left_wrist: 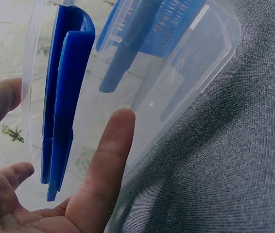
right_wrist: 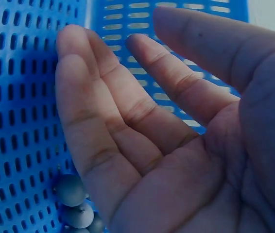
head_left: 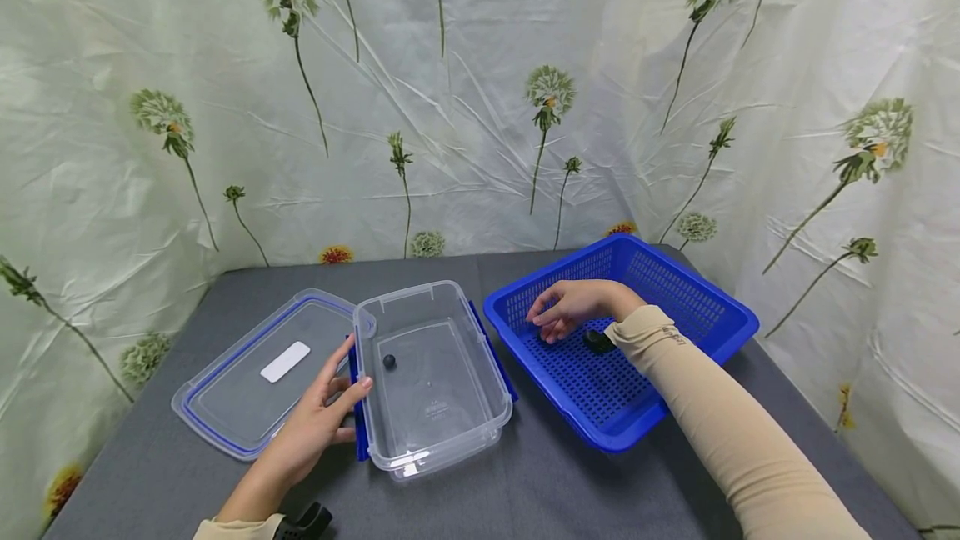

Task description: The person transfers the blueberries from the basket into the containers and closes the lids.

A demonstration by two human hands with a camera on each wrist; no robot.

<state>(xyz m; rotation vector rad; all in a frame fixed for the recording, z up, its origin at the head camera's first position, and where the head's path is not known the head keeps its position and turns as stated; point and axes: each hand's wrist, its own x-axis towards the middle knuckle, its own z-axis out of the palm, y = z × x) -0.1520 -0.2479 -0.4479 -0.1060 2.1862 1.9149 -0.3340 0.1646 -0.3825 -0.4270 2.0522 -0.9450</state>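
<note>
A clear plastic container (head_left: 431, 432) with blue side clips (left_wrist: 69, 92) stands at mid-table. One small dark ball (head_left: 389, 362) lies inside it. My left hand (head_left: 318, 419) holds the container's left side, thumb over the rim and other fingers along the outer wall. Inside a blue perforated basket (head_left: 517, 348) is my right hand (head_left: 573, 307), its fingers loosely bent and nothing seen between them. Several grey balls (right_wrist: 71, 190) lie beside that hand by the basket's slotted surface in the right wrist view. The forearm hides part of the basket.
A clear lid (head_left: 225, 407) with a blue seal and a white label lies flat to the left, its right edge next to the container. Grey cloth (head_left: 517, 473) covers the table. A flower-printed curtain (head_left: 480, 123) hangs behind and at both sides.
</note>
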